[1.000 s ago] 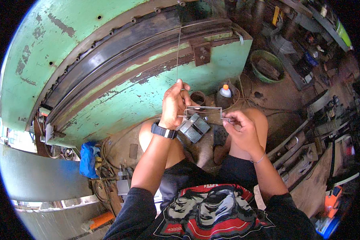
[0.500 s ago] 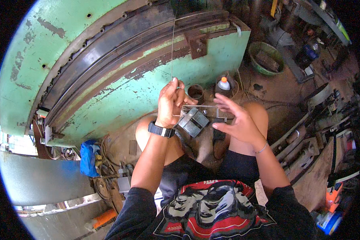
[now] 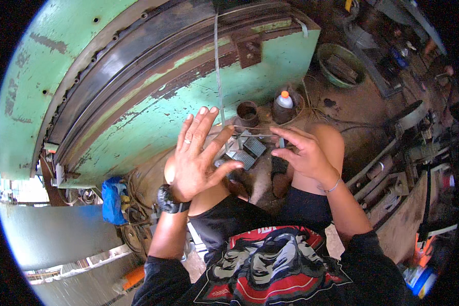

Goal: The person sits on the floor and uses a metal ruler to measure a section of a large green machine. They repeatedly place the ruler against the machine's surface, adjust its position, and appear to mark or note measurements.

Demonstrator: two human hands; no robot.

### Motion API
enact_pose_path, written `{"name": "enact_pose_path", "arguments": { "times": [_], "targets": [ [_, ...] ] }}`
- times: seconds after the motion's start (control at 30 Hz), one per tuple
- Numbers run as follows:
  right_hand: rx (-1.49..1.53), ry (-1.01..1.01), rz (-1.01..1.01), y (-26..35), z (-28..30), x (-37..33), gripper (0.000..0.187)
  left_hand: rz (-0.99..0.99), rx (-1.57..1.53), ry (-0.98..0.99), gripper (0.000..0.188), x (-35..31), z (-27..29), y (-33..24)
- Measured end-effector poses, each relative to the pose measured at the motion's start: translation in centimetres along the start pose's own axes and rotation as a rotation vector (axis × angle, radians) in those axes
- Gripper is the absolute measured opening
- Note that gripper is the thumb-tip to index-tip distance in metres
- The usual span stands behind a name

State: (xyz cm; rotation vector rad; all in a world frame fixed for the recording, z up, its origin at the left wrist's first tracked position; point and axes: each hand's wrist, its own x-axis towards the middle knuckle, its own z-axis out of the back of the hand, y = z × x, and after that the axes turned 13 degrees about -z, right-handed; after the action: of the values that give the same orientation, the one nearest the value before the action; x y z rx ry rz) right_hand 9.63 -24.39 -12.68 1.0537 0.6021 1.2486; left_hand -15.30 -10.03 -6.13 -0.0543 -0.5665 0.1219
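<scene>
From the left I see the machine, mint paint flaked to brown over dark, bolted steel, and below it a smooth grey sheet. Next is a crumpled blue bag. A black watch circles the wrist of my left hand, which is spread wide and grasps nothing. Its forefinger is near the strip, flat pale metal rising before the machine, with thin bent lengths lower down, between my two hands. Behind these is a ribbed grey pedal, then a round, rusty can. The black shirt has a red-and-grey print with partly hidden lettering. An orange-capped bottle shows no label I can read. My right hand curls finger and thumb around the strip's bent end; I cannot tell whether they grip it. Farther right is a round green bowl.
</scene>
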Motion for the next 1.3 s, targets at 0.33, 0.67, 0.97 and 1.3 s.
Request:
{"name": "enact_pose_path", "arguments": {
  "times": [0.33, 0.67, 0.97, 1.3],
  "targets": [
    [0.866, 0.307, -0.498, 1.7, 4.4, 1.1, 0.058, -0.349, -0.08, 0.215, 0.018, 2.2, 0.3, 1.3],
    [0.692, 0.527, -0.692, 2.5, 1.7, 3.7, 0.034, -0.378, -0.096, 0.024, 0.018, 1.5, -2.7, 0.1],
    [0.979, 0.275, -0.904, 3.1, -0.3, 2.2, 0.013, -0.331, -0.102, -0.076, 0.023, -0.1, -5.0, -0.2],
    [0.756, 0.343, -0.837, 3.7, 1.9, 1.8, 0.033, -0.326, -0.152, -0.084, 0.024, -0.4, -5.2, -0.7]
  ]
}}
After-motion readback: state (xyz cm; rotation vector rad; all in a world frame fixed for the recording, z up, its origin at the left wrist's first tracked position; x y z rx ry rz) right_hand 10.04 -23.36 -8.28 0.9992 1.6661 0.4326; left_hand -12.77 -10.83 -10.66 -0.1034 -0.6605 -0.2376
